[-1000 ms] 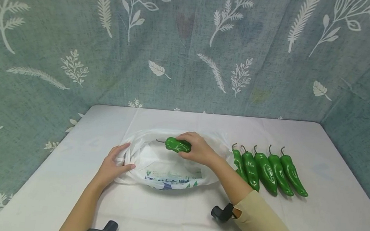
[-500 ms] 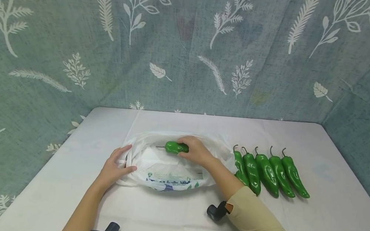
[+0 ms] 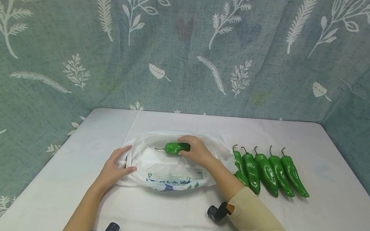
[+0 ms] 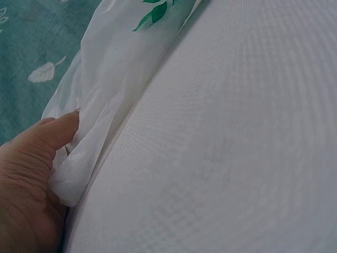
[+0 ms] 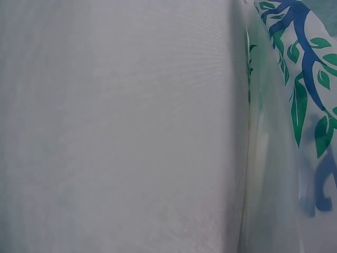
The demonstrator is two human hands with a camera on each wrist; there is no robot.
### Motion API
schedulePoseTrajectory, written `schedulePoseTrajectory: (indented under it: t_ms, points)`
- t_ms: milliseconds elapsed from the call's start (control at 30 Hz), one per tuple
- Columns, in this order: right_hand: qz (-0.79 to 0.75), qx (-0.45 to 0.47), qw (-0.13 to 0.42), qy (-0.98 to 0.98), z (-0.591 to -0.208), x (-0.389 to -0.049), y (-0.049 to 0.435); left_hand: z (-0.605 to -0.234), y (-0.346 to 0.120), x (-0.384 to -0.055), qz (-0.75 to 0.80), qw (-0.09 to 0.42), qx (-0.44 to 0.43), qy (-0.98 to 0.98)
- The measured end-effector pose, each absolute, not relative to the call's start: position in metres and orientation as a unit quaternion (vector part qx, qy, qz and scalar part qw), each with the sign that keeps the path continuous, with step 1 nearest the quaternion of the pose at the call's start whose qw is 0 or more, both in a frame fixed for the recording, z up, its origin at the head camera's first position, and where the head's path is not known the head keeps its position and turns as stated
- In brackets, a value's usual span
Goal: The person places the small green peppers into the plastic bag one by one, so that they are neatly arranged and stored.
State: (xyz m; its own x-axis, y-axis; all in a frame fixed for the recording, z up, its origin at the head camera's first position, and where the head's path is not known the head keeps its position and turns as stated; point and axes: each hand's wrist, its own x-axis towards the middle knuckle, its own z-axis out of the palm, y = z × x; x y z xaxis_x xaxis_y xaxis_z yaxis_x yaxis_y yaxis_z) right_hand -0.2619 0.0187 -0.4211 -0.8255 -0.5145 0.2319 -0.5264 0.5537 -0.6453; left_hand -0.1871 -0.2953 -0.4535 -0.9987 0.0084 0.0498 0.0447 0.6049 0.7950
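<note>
A white plastic bag (image 3: 166, 167) with blue and green print lies on the table, its mouth spread toward me. My left hand (image 3: 113, 166) holds the bag's left edge, thumb and fingers apart; in the left wrist view the thumb (image 4: 66, 128) lies against a fold of the plastic. Over the bag's mouth, my right hand (image 3: 196, 152) holds a glossy green pepper (image 3: 172, 148) between thumb and fingers, its stem pointing left. The right wrist view shows only the printed bag side (image 5: 310, 100) and the tabletop, not the hand or the pepper.
Several more green peppers (image 3: 266, 174) lie in a row to the right of the bag, stems away from me. The leftmost is partly covered by the bag's edge. White cloth covers the table (image 3: 148, 216); a leaf-patterned curtain (image 3: 189, 67) hangs behind it.
My right hand has lowered the pepper slightly toward the bag's inside, and the right forearm has shifted a little left. The left hand keeps its place on the bag.
</note>
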Motion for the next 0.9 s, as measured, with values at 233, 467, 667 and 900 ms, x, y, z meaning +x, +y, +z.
schedulePoseTrajectory:
  t_ms: [233, 467, 667, 900]
  points:
    - [0.393, 0.295, 0.017, -0.871, -0.417, -0.258, 0.023, -0.452, -0.294, -0.187, -0.444, 0.018, -0.01, -0.896]
    - [0.413, 0.292, 0.018, -0.863, -0.41, -0.251, 0.029, -0.452, -0.294, -0.186, -0.441, 0.021, -0.014, -0.897]
    - [0.425, 0.284, 0.03, -0.859, -0.403, -0.245, 0.035, -0.452, -0.295, -0.186, -0.437, 0.024, -0.018, -0.899]
    - [0.428, 0.287, 0.056, -0.855, -0.399, -0.241, 0.043, -0.452, -0.294, -0.187, -0.441, 0.023, -0.019, -0.897]
